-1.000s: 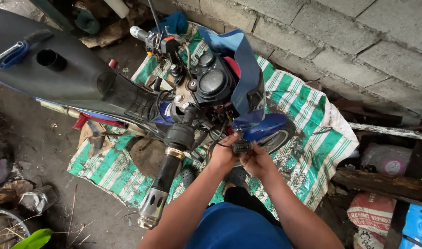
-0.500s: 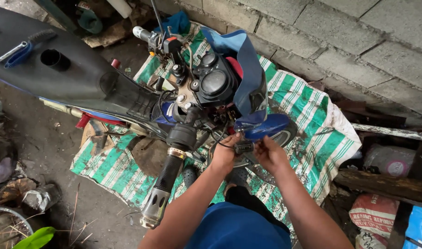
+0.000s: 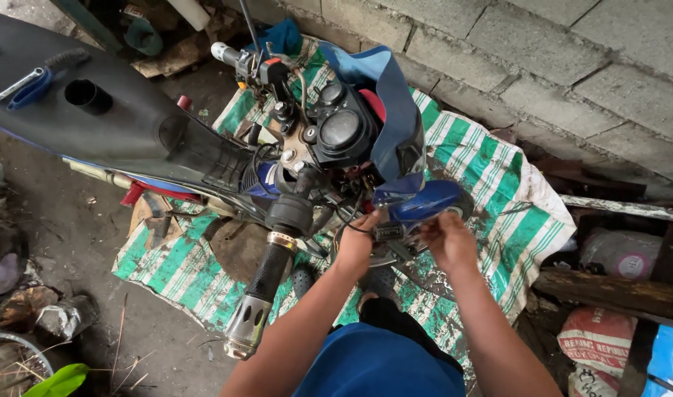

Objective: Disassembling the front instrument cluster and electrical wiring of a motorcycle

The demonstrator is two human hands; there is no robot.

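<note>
A block wall [image 3: 542,66] runs across the top right. Below it a motorcycle [image 3: 204,154] stands on a dirt floor [image 3: 72,242], its black seat [image 3: 94,117] stretching to the upper left and its handlebars turned toward the camera. A green and white striped tarp [image 3: 498,191] is spread under the front end. A blue front cowl [image 3: 395,125] rises behind the round gauges [image 3: 340,129], and a blue fender [image 3: 428,200] sits just below the cowl. The near handlebar grip [image 3: 259,294] points down toward the camera, ending in a metal bar end; the far grip [image 3: 226,53] shows near the top. On the seat lie a wrench [image 3: 13,87] and a round black opening [image 3: 86,94]. Printed sacks [image 3: 605,349] and a wooden beam [image 3: 616,290] lie at the right edge, and a green leaf [image 3: 57,382] at the bottom left.

The person's arms reach up from the bottom of the view, above a blue garment [image 3: 384,364]. The left hand [image 3: 357,242] is closed around a small dark connector [image 3: 390,232] just under the fender, with a black wire [image 3: 344,220] looping over its knuckles. The right hand [image 3: 447,239] is curled, fingertips pinching at the right side of the same connector; whether it grips the connector or a wire attached to it cannot be told. The two hands sit close together, the connector between them, in front of the fender and above the tarp.
</note>
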